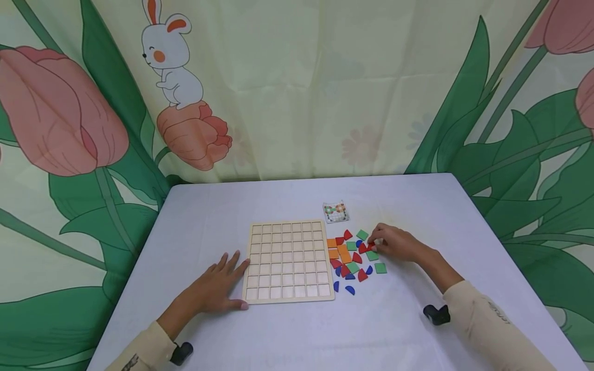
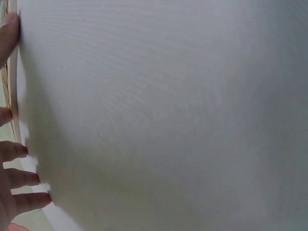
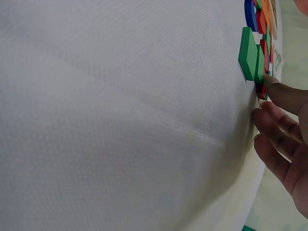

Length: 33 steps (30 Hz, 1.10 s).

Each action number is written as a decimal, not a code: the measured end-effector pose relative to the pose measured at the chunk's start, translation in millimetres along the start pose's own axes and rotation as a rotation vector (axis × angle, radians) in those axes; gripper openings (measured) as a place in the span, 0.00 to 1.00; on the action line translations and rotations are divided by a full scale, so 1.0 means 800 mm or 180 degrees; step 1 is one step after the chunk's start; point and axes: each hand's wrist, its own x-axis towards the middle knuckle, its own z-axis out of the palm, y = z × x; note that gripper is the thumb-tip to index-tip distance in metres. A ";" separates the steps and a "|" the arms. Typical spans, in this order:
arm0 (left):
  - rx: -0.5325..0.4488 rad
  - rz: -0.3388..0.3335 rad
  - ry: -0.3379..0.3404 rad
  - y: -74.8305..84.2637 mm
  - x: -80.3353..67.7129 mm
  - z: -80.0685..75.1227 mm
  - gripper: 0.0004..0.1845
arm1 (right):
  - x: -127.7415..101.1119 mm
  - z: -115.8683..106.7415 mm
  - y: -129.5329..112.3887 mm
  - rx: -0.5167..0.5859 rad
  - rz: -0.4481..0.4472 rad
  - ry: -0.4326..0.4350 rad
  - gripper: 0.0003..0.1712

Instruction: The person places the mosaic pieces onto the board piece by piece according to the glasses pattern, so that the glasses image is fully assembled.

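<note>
Small red wooden piece [image 1: 369,247] sits at the right side of the pile of coloured flat shape pieces [image 1: 351,257], mid-tabletop; our right hand [image 1: 394,243] pinches it with curled fingertips. Our left hand [image 1: 214,288] lies flat, fingers spread, touching the left edge of the pale wooden grid board [image 1: 287,260]. Small pattern card [image 1: 335,212] lies behind the pile.
</note>
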 end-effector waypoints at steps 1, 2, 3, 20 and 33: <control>-0.0010 0.0000 -0.0003 0.000 0.000 0.000 0.60 | 0.000 0.000 0.000 0.0009 -0.0003 -0.0007 0.11; -0.0015 0.0000 -0.0006 0.000 0.000 0.000 0.60 | 0.000 0.000 0.000 0.0016 -0.0009 -0.0010 0.11; -0.0005 -0.0003 -0.0014 0.000 0.000 0.000 0.60 | 0.000 0.000 -0.001 0.0029 0.0012 -0.0008 0.11; 0.0089 0.0026 0.0015 0.001 0.000 0.001 0.60 | 0.000 0.002 0.002 0.0090 -0.0059 0.0033 0.10; 0.0033 -0.0018 0.0001 0.001 0.002 0.001 0.60 | -0.003 -0.006 0.005 0.0146 -0.0079 -0.0112 0.14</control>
